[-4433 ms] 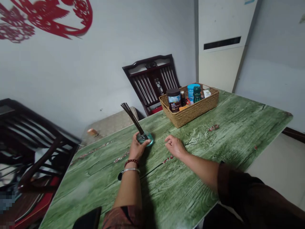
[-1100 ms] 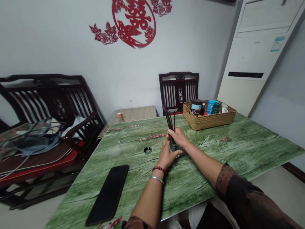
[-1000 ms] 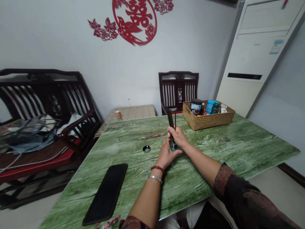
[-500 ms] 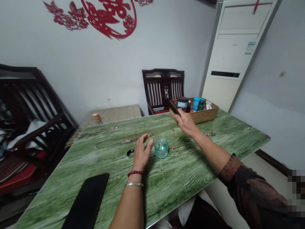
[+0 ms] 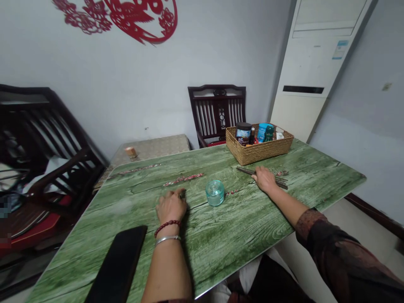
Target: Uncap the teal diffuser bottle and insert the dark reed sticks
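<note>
My left hand (image 5: 171,206) lies palm down on the green wood-pattern table (image 5: 233,227), its fingertips curled over a small black ring lid (image 5: 182,193) that is mostly hidden. My right hand (image 5: 264,179) rests on several thin dark reed sticks (image 5: 246,171) lying flat on the table, their middle covered by my palm. Between my hands stands an empty clear glass jar (image 5: 214,192), upright and touching neither hand.
A woven basket (image 5: 259,150) of jars and bottles stands at the table's far edge. A black phone (image 5: 116,263) lies near my left forearm. Dark wooden chairs (image 5: 217,113) stand beyond the table, with an air conditioner (image 5: 311,71) to the right.
My right hand has come down from near the basket onto the sticks, which now lie on the table. My left hand has moved left onto the ring lid. The jar stays put.
</note>
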`<state>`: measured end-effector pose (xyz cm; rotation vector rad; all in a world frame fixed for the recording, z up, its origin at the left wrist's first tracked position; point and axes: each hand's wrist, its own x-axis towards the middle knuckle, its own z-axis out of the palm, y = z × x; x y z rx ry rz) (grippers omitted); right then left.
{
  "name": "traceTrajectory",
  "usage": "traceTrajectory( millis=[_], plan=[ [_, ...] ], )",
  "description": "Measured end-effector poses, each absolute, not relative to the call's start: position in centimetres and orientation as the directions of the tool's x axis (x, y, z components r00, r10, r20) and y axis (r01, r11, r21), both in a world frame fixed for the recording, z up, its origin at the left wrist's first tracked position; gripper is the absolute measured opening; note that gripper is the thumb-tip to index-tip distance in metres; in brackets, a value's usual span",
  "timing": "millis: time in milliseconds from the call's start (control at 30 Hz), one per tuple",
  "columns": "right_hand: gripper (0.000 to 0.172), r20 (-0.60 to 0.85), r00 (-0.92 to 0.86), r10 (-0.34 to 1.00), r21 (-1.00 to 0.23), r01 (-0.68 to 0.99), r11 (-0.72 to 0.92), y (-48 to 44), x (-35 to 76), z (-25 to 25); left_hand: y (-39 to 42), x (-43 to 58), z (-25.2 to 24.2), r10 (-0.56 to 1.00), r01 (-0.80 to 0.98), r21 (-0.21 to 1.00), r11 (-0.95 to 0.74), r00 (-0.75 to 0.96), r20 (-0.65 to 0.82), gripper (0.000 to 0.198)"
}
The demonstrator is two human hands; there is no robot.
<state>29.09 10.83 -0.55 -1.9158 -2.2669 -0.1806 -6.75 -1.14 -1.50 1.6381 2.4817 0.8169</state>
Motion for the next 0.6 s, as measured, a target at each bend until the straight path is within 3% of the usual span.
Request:
traceTrajectory(
  millis=[67, 133, 233, 367, 500, 600],
  plan=[
    [0.033, 0.237, -0.180, 0.955, 0.013, 0.983, 0.182, 11.1, 29.1, -0.8, -0.7, -6.9, -1.4, 0.874, 0.825, 0.508, 0.248, -0.416, 0.250, 0.031],
    [0.033, 0.252, -0.189, 0.949, 0.026, 0.982, 0.189, 11.2, 29.2, -1.1, -0.2, -6.7, -1.1, 0.875, 0.750, 0.648, 0.134, -0.397, 0.279, 0.030],
    [0.033, 0.247, -0.193, 0.950, 0.018, 0.981, 0.195, 11.0, 29.4, -1.1, 0.2, -5.4, -0.4, 0.854, 0.436, 0.891, -0.125, -0.410, 0.320, 0.041],
    [0.031, 0.317, -0.245, 0.916, -0.039, 0.962, 0.271, 10.4, 28.7, 0.1, 0.4, -2.5, 0.9, 0.836, 0.018, 0.960, -0.279, -0.487, 0.252, 0.055],
    [0.025, 0.383, -0.418, 0.824, -0.256, 0.809, 0.530, 9.5, 25.9, 2.0, 0.7, -0.2, 2.3, 0.895, -0.251, 0.923, -0.292, -0.413, 0.171, 0.062],
    [0.043, 0.281, -0.606, 0.744, -0.536, 0.544, 0.646, 8.9, 22.6, 2.3, 0.9, 0.5, 2.5, 0.928, -0.383, 0.882, -0.274, -0.347, 0.137, 0.061]
  ],
)
